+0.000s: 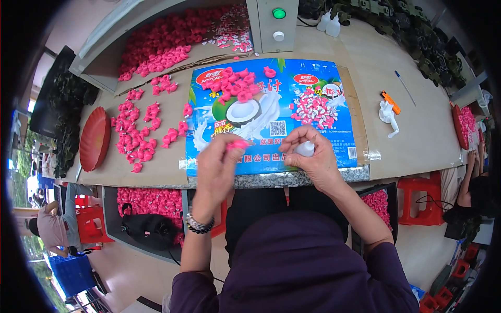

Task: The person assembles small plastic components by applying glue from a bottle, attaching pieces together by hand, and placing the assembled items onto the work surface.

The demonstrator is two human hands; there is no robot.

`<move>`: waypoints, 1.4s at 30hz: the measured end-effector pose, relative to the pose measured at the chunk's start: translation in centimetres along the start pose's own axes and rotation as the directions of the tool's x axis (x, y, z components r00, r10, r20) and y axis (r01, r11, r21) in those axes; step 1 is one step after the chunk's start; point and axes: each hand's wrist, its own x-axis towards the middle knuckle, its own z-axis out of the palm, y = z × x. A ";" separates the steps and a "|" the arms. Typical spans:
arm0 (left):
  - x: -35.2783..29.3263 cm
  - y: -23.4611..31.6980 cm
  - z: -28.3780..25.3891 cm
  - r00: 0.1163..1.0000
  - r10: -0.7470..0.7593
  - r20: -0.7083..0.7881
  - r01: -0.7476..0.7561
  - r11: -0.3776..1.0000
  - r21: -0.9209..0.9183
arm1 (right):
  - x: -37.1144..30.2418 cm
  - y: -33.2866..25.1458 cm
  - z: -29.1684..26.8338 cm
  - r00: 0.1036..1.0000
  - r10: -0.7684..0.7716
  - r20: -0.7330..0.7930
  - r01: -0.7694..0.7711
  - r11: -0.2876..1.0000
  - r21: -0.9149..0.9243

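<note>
My left hand (215, 164) is closed, pinching a small pink plastic piece (238, 144) between thumb and fingertips; motion blurs it slightly. In my right hand (319, 163) is a small white squeeze bottle (304, 149), its tip pointing up. Both hands hover over the near part of a blue printed cardboard sheet (266, 159), a short gap between them. Farther up the sheet lie a heap of pink pieces (240, 85) and, to the right, a pile of small pink-and-white parts (314, 109).
Loose pink pieces (136, 125) and a red dish (95, 140) lie to the left. Behind are a shelf bay of pink pieces (162, 47) and a post with a green button (279, 13). An orange-and-white tool (389, 111) and a pen (404, 87) lie right.
</note>
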 end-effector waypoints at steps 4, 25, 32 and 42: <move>4.2 -4.3 -7.2 0.948 0.189 -0.257 0.056 0.695 0.717 | -0.4 0.8 -0.9 0.997 -0.061 -0.046 0.057 0.995 -0.079; 8.0 -4.6 -0.4 0.992 -0.108 0.064 0.120 0.966 -0.227 | -1.6 -2.0 -2.1 0.982 -0.187 -0.013 0.174 0.935 -0.310; 0.7 0.4 2.9 0.926 -0.131 0.355 0.377 0.387 -0.841 | -2.1 -5.7 -2.0 0.852 -0.523 -0.006 0.372 0.614 -0.697; -2.2 0.1 5.1 0.898 -0.123 0.422 0.439 0.260 -0.860 | -2.2 -5.6 -2.5 0.665 -0.692 0.281 0.619 0.300 -0.725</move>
